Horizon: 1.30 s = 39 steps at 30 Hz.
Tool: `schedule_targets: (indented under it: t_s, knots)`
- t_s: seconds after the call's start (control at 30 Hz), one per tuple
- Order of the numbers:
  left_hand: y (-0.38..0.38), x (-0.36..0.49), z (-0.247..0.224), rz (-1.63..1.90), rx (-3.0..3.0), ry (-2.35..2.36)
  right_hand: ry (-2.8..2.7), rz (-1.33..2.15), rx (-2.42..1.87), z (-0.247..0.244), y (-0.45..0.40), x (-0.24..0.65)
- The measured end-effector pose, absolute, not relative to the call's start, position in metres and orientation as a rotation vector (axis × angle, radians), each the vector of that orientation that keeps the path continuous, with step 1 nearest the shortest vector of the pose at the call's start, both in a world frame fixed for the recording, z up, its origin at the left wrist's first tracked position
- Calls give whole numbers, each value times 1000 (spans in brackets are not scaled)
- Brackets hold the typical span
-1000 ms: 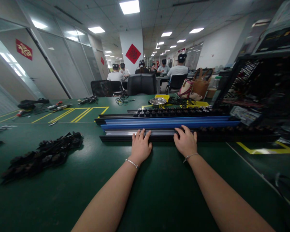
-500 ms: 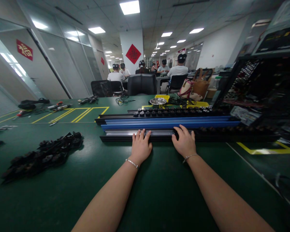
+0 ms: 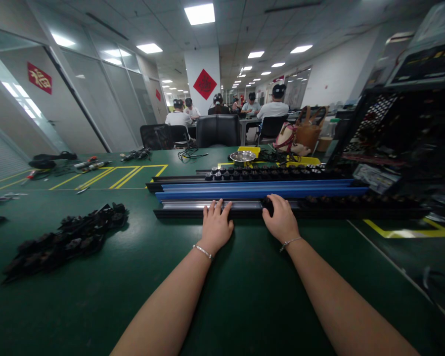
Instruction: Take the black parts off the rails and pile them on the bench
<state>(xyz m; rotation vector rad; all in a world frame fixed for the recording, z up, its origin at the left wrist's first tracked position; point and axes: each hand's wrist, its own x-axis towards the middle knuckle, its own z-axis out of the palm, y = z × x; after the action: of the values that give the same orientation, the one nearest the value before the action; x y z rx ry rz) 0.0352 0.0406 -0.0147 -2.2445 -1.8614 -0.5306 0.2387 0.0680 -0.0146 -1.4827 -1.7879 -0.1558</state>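
A long black metal rail (image 3: 185, 213) with a silvery inner channel lies across the table in front of me. My left hand (image 3: 217, 223) rests on it, fingers spread over the near edge and channel. Further right, my right hand (image 3: 282, 218) has its thumb and fingers around a small black plastic module (image 3: 267, 205) sitting in the channel; the fingers partly hide it. Several similar dark modules (image 3: 341, 200) line the rail's right portion. Just behind lies a blue rail (image 3: 252, 189), and beyond that a row of black modules (image 3: 241, 174).
A heap of black modules (image 3: 70, 240) lies on the green table (image 3: 241, 296) at left. Behind the rails are a metal bowl (image 3: 242, 156) and yellow trays (image 3: 249, 150). An open black equipment case (image 3: 389, 123) stands at right. Several people sit at tables further back.
My right hand has shifted slightly left and down, its fingers more bent, and more of the black module shows beside it. The left hand stays in place on the rail.
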Motion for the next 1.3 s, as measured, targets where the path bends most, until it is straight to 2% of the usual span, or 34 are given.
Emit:
schedule_targets:
  t_s: [1.3]
  knots:
    - [39, 37, -13, -525, -2234, -1885, -2051, -113, -1501, -12, 56, 219]
